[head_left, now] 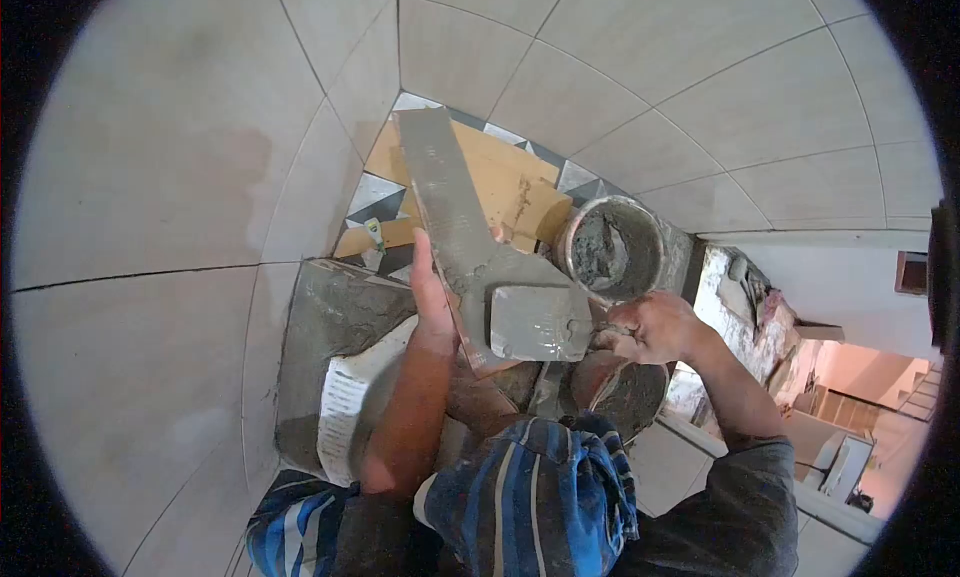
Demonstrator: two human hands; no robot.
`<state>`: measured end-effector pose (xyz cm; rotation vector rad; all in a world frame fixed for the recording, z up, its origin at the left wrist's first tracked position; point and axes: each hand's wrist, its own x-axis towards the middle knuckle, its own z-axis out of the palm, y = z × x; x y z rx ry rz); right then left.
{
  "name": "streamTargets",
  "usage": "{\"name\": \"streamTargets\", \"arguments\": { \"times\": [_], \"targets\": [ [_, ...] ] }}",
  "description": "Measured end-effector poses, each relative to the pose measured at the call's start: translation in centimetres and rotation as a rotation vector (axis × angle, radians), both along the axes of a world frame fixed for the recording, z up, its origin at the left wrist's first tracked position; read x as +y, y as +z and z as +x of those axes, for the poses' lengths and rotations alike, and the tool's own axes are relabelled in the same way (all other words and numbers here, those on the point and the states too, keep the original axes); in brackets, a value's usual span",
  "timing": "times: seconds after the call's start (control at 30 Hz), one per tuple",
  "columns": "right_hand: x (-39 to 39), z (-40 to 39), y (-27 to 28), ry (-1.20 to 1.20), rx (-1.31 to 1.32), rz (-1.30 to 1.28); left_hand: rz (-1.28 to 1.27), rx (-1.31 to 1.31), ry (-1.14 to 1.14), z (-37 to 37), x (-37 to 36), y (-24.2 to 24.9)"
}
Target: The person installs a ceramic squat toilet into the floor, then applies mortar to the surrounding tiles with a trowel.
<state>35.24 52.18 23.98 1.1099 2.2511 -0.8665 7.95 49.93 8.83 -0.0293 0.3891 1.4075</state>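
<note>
A long strip of tile [437,173], its upper face coated with grey mortar, lies across my left hand [432,295]. The thumb of that hand runs along the strip's left edge, and fingertips show at its right edge. In my right hand [652,327], closed around the handle, is a trowel [540,323] with a flat, mortar-smeared blade. The blade overlaps the near end of the strip. Just beyond my right hand stands a round bucket [651,239] with wet grey mortar inside.
Cardboard [480,149] covers part of the patterned floor tiles [372,191]; a small tube [374,234] lies beside it. A white squat toilet pan [345,407] sits below my left arm. Another mortar-stained container [640,382] is near my right wrist. Tiled walls [640,57] enclose the corner.
</note>
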Motion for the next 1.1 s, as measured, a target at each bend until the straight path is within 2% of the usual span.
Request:
{"name": "streamTargets", "arguments": {
  "times": [0.03, 0.17, 0.23, 0.33, 0.37, 0.47, 0.53, 0.57, 0.63, 0.67, 0.73, 0.83, 0.9, 0.97, 1.0, 1.03, 1.1],
  "targets": [
    [0.4, -0.4, -0.1, 0.099, -0.050, 0.050, 0.005, -0.040, -0.032, -0.1, -0.1, -0.1],
    [1.9, -3.1, -1.6, 0.138, -0.143, 0.119, 0.066, -0.076, -0.065, -0.5, -0.4, -0.6],
    [3.4, -3.6, -3.0, 0.106, -0.153, 0.183, -0.094, 0.027, -0.047, -0.3, -0.9, -0.9],
    [6.2, -5.4, -2.7, 0.055, -0.185, 0.228, -0.204, 0.026, -0.057, -0.4, -1.1, 1.3],
    [6.3, -5.6, -2.3, 0.056, -0.182, 0.221, -0.212, 0.029, -0.056, -0.4, -1.2, 0.6],
    [6.5, -6.0, -1.6, 0.169, -0.202, 0.090, -0.193, 0.086, -0.075, -0.6, -1.1, -1.0],
    [6.4, -5.2, -2.0, 0.125, -0.119, -0.229, -0.129, 0.174, -0.090, -0.9, -0.9, 0.5],
    [6.1, -4.8, -2.4, 0.126, -0.120, -0.232, -0.132, 0.173, -0.090, -1.1, -0.8, -0.3],
    [4.8, -3.9, -3.1, 0.157, 0.077, -0.467, 0.102, -0.483, -0.103, -1.4, -0.7, -1.6],
    [4.2, -3.5, -3.1, 0.154, 0.078, -0.464, 0.104, -0.483, -0.107, -1.0, -0.8, -2.0],
    [2.3, -2.6, -2.8, 0.097, 0.021, -0.453, -0.042, 0.109, -0.018, -0.5, -0.7, -0.3],
    [0.2, -0.1, -2.5, 0.101, 0.114, -0.499, -0.038, -0.040, -0.038, -0.8, -0.5, -0.5],
    [0.1, 1.0, -1.9, 0.040, 0.215, -0.486, -0.061, -0.024, -0.047, -1.1, -0.3, -0.9],
    [0.7, 1.9, -1.8, -0.174, 0.327, -0.517, -0.076, -0.004, -0.059, -1.3, -0.1, -0.6],
    [1.9, 1.8, -1.1, -0.206, 0.101, -0.505, -0.056, 0.012, -0.054, -1.2, -0.1, 0.1],
    [2.7, 1.7, -1.4, -0.218, 0.102, -0.500, -0.038, 0.025, -0.054, -0.9, -0.1, 0.5],
    [4.1, 0.9, -2.6, -0.228, 0.298, -0.362, -0.008, 0.013, -0.131, -1.1, 0.1, -0.1]
  ]
}}
